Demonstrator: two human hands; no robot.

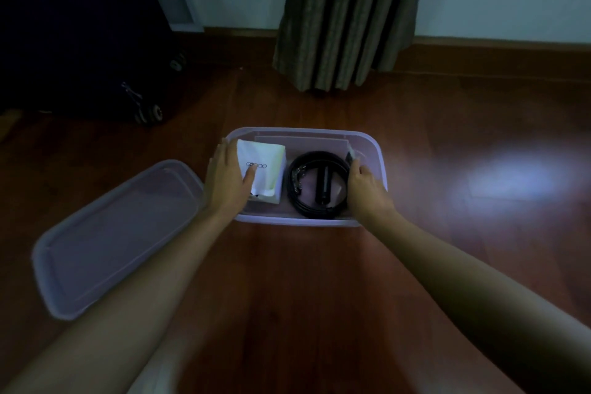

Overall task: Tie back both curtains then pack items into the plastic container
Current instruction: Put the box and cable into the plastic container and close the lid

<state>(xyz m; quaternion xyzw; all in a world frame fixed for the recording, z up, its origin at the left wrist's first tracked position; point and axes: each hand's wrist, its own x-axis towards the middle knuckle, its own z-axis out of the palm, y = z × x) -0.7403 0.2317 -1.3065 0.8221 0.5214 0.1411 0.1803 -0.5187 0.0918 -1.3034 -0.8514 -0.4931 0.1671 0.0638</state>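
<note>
The left hand (227, 179) lies flat, its fingers straight and slightly spread, with the thumb pressing on a white fabric-like pouch (267, 160) that bears a small printed logo. The pouch is soft-cornered and squarish and fills the left end of the plastic container (303, 132). The right hand (364, 184) reaches into the container's right end with its fingers curled down. They are hidden behind its back, so whether they pinch anything cannot be told. A small dark-and-white item (350, 154) stands just above its knuckles against the wall.

Between the two hands sits a coiled black belt (292, 184), glossy and wound in several loops, with metal fittings on its left side. A short black cylinder (323, 185) lies inside the coil. A pale flat panel (300, 141) rests along the container's far wall.

The container is translucent and rectangular with rounded corners. It stands on a reddish-brown wooden floor (303, 281). Its lid (118, 233), of the same cloudy plastic with a raised rim, lies flat on the floor just to the left, under the left forearm.

Beyond hangs a pleated striped curtain (345, 16), and at the far left is a dark wheeled suitcase (80, 41).
</note>
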